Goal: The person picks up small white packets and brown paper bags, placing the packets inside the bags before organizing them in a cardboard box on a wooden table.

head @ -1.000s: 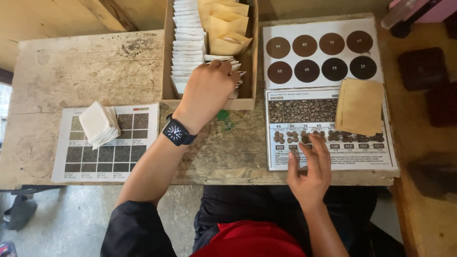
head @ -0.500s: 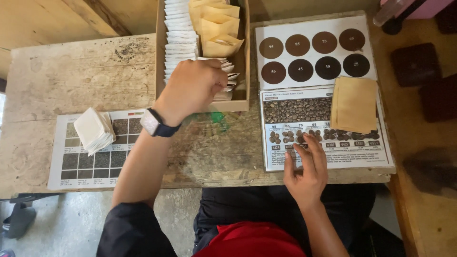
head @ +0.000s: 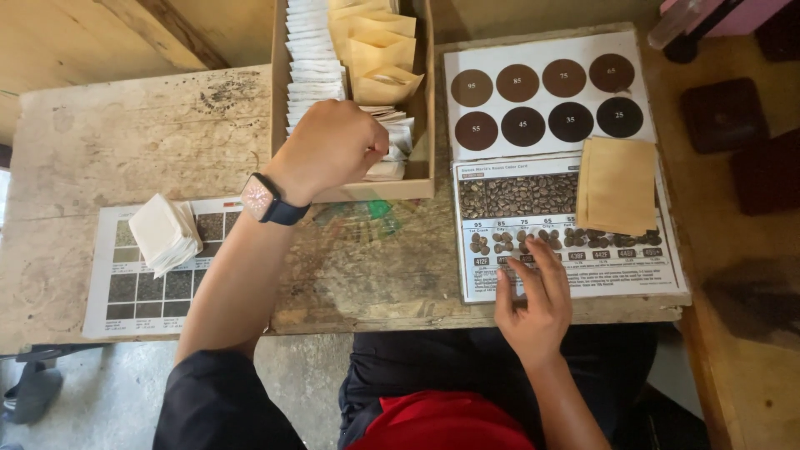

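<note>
Left hand: bare; dark-banded smartwatch with square pale face on wrist; dark sleeve pushed up past elbow. Right hand: bare, forearm uncovered. Red garment over dark trousers.

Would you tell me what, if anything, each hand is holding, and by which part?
The left hand pinches white sachets in the wooden box by their near ends; the right hand rests flat, holding nothing.

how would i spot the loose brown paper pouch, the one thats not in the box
Start at the worn wooden table and go right of the open wooden box to the chart with dark brown circles. Just below the circles, a flat tan pouch lies on the coffee bean chart. Unlike the pouches standing in the box, it lies alone and flat.
</note>
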